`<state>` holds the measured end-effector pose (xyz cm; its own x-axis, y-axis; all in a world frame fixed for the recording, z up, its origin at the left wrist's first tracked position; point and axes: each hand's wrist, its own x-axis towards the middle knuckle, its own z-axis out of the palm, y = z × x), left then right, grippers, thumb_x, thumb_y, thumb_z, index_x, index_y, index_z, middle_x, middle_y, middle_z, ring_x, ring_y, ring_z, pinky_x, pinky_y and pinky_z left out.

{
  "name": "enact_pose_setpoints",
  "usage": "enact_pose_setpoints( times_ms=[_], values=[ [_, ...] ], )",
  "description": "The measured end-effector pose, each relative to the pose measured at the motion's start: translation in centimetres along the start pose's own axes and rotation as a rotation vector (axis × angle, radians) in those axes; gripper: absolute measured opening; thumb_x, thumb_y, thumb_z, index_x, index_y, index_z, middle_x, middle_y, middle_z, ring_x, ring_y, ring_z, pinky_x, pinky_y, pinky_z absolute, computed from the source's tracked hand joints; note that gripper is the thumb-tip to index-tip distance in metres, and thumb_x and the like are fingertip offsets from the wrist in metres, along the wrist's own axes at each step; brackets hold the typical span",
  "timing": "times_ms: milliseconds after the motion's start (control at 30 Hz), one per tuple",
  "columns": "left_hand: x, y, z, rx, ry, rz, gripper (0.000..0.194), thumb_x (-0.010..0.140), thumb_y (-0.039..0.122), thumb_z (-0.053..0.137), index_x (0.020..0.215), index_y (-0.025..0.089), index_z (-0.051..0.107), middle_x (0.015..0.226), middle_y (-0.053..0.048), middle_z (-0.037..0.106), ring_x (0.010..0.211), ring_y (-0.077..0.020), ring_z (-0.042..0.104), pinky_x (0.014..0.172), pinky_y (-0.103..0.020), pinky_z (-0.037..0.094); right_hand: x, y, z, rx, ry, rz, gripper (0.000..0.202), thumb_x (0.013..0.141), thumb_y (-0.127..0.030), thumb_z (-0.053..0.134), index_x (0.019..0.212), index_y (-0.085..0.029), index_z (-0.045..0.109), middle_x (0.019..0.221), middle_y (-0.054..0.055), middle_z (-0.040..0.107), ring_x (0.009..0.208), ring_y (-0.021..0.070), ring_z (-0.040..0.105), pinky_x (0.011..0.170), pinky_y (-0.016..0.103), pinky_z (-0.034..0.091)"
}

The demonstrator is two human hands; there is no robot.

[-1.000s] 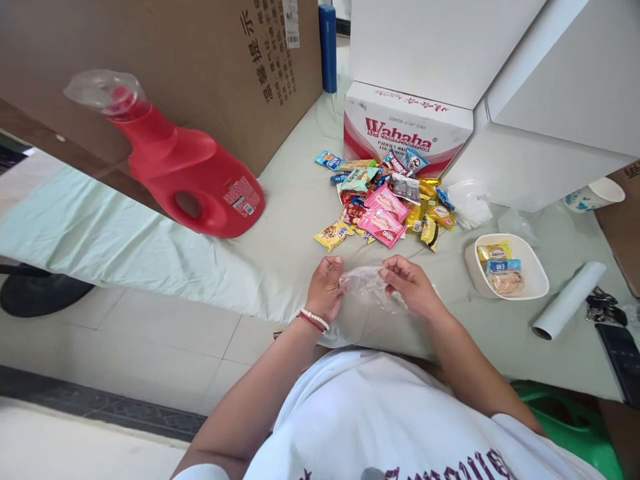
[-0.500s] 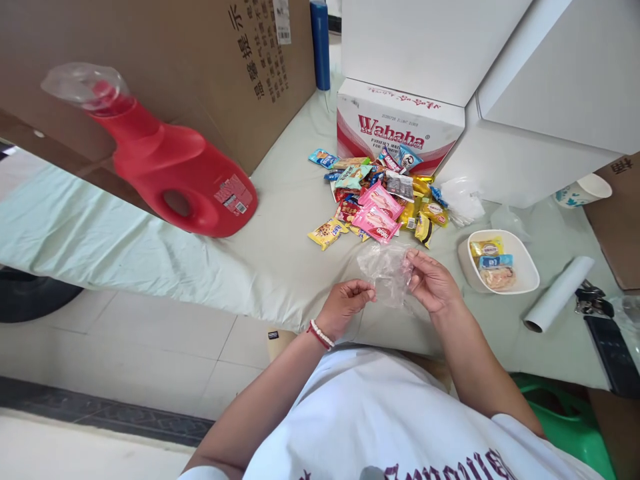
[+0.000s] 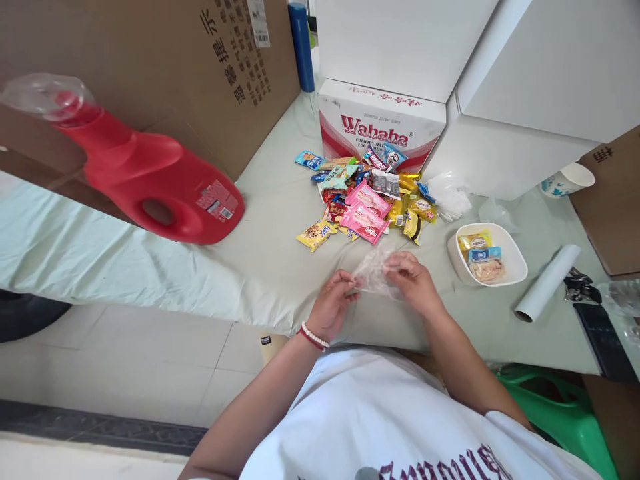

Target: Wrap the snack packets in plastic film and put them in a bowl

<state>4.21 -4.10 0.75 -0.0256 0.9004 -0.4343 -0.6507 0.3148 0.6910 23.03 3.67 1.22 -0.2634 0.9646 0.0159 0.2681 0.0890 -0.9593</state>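
Observation:
A thin clear plastic bag (image 3: 376,272) is stretched between my two hands, just above the table's near edge. My left hand (image 3: 334,301) pinches its left side between thumb and fingers. On the other side my right hand (image 3: 414,283) has its fingers closed on the bag's upper right part. Just beyond the bag lies a heap of wrapped snacks (image 3: 367,200), with pink packets on top and a yellow packet (image 3: 316,235) at its left. To the right of my right hand stands a white plastic bowl (image 3: 516,268) holding a few wrapped snacks.
A Wahaha carton (image 3: 380,120) stands behind the snacks. On the left is a large red jug (image 3: 165,183) before a brown cardboard box (image 3: 165,60). Crumpled clear bags (image 3: 450,195), a white roll (image 3: 547,285), a paper cup (image 3: 567,180), keys (image 3: 581,288) and a phone (image 3: 605,341) are at right.
My hands have drawn closer together, and the bag between them is more bunched up. The camera view has shifted a little, moving the scene leftward.

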Motion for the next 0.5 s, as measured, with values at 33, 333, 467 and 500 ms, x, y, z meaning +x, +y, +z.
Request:
enact_pose_setpoints(
  times_ms=[33, 333, 467, 500],
  values=[
    [0.1, 0.3, -0.3, -0.056, 0.042, 0.004, 0.028, 0.071, 0.028, 0.079, 0.083, 0.020, 0.055, 0.090, -0.001, 0.069, 0.088, -0.0146, 0.065, 0.077, -0.027, 0.052, 0.0, -0.1, -0.3, 0.135, 0.014, 0.063, 0.025, 0.081, -0.049, 0.077, 0.086, -0.025, 0.074, 0.103, 0.005, 0.067, 0.101, 0.0226, 0.061, 0.092, 0.040, 0.051],
    [1.1, 4.4, -1.7, -0.010, 0.370, 0.085, 0.024, 0.081, 0.019, 0.062, 0.089, 0.025, 0.041, 0.061, 0.012, 0.043, 0.041, -0.0040, 0.032, 0.041, -0.014, 0.023, -1.1, -1.7, -4.6, 0.795, 0.013, 0.486, 0.035, 0.068, -0.038, 0.092, 0.084, -0.022, 0.065, 0.091, 0.000, 0.071, 0.075, 0.0129, 0.068, 0.074, 0.030, 0.062],
    [1.2, 6.2, -2.8, 0.287, 0.225, -0.040, 0.022, 0.083, 0.027, 0.061, 0.091, 0.026, 0.041, 0.063, 0.011, 0.040, 0.040, -0.0049, 0.028, 0.040, -0.016, 0.016, 0.1, -0.1, -7.1, 0.658, 0.093, 0.489, 0.041, 0.065, -0.038, 0.093, 0.083, -0.021, 0.061, 0.062, -0.008, 0.055, 0.043, 0.0031, 0.041, 0.039, 0.014, 0.038],
    [1.5, 6.6, -3.2, 0.373, 0.207, -0.057, 0.020, 0.084, 0.028, 0.060, 0.091, 0.026, 0.041, 0.063, 0.011, 0.039, 0.041, -0.0058, 0.029, 0.041, -0.017, 0.018, 0.6, 0.4, -7.6, 0.593, 0.083, 0.490, 0.041, 0.065, -0.039, 0.092, 0.084, -0.021, 0.061, 0.059, -0.008, 0.052, 0.041, 0.0026, 0.036, 0.037, 0.014, 0.032]
  ],
)
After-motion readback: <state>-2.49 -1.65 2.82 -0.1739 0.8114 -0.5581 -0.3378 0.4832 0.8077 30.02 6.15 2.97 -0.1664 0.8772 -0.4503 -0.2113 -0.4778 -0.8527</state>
